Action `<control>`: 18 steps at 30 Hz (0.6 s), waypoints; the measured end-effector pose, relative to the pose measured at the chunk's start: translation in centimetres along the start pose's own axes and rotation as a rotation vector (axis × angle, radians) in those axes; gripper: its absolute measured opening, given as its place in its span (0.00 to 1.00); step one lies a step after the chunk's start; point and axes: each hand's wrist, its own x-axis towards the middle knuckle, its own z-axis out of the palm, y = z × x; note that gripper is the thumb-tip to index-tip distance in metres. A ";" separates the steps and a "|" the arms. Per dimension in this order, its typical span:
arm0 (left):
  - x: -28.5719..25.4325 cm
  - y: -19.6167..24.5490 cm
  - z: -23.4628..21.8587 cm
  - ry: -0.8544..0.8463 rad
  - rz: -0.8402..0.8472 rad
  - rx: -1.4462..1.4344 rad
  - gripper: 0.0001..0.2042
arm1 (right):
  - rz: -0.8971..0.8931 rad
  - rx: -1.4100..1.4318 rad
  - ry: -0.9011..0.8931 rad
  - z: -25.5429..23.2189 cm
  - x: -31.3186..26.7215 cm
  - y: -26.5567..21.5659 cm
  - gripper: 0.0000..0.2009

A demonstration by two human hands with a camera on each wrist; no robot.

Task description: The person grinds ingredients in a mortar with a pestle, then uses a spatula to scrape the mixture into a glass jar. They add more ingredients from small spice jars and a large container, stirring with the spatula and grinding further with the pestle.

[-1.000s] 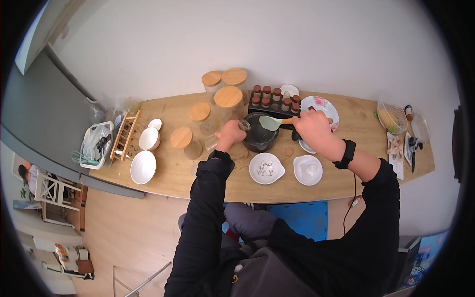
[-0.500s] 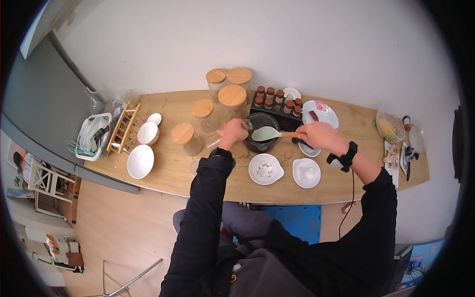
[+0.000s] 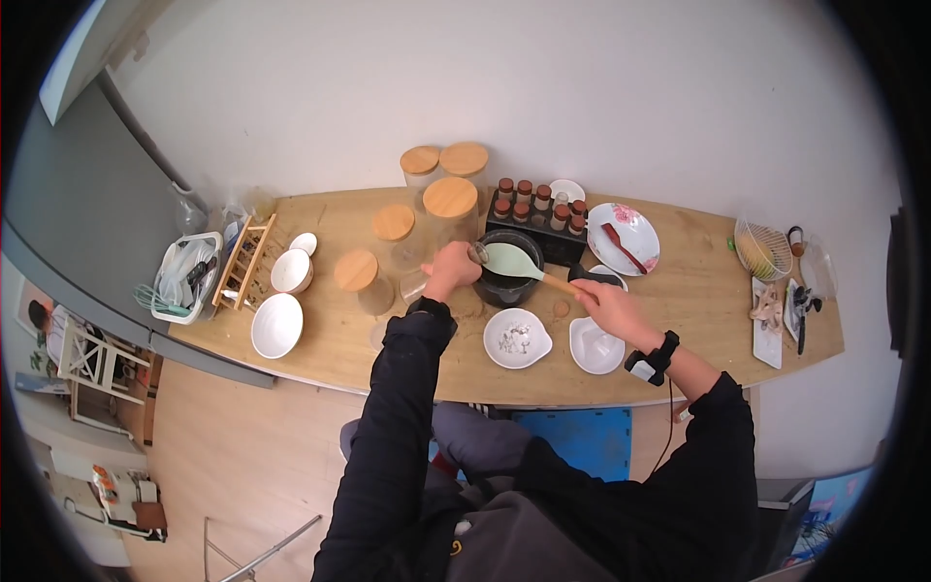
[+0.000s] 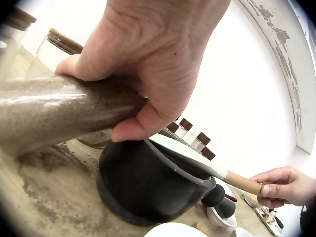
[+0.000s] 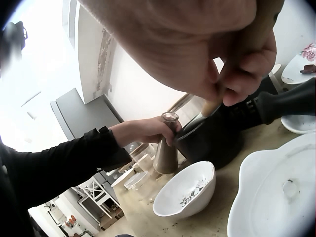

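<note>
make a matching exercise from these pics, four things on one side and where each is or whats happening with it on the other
Column 1
1. spoon
2. glass bottle
3. red utensil
4. black mortar

Column 2
A. on the floral plate
B. has an implement across its mouth
C. gripped by the left hand
D. held by the right hand

Pairs: 1-D, 2-C, 3-A, 4-B

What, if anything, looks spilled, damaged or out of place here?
Brown powder lies scattered on the light wooden tabletop beside the round black mortar; being outside any container, it looks spilled. Also, the white wall trim has rough grey patches, as if its paint had flaked.
</note>
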 end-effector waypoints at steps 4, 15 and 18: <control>0.1 -0.1 0.1 0.015 0.008 -0.006 0.15 | 0.002 0.063 0.010 0.3 -0.3 0.4 0.15; -0.2 0.2 -0.4 -0.036 -0.014 -0.036 0.19 | -0.199 -0.148 0.340 -1.6 -1.9 -0.1 0.15; 0.1 0.0 0.1 0.005 -0.005 -0.011 0.18 | -0.327 -0.350 0.489 -2.3 -1.8 -0.6 0.15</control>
